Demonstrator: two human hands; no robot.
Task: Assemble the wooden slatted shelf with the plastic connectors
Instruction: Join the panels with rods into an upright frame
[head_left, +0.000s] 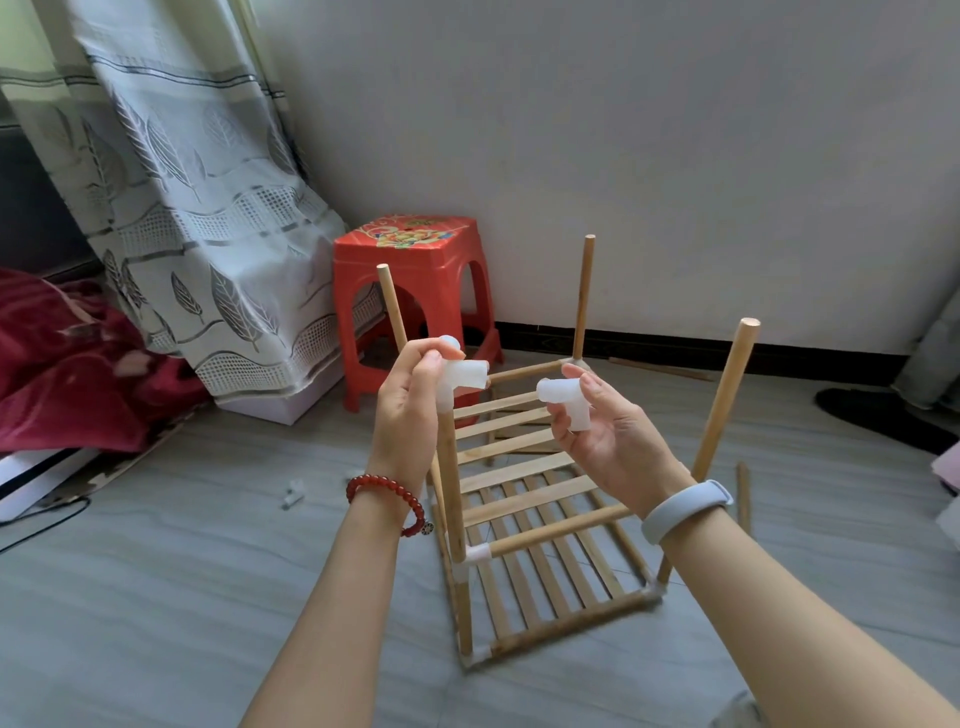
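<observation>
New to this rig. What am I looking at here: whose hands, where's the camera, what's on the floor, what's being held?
No robot here: a person works with bare hands, filmed by one wide-angle camera worn on the head, looking forward and down.

On the tiled floor stands a half-built wooden slatted shelf, with dowel posts pointing up and white plastic joints at its corners. A red plastic stool sits behind it by the wall, beside a curtain.

The left hand, with a red bead bracelet, holds a white plastic connector on top of the near-left post. The right hand, with a pale wristband, pinches a second, loose connector.
</observation>
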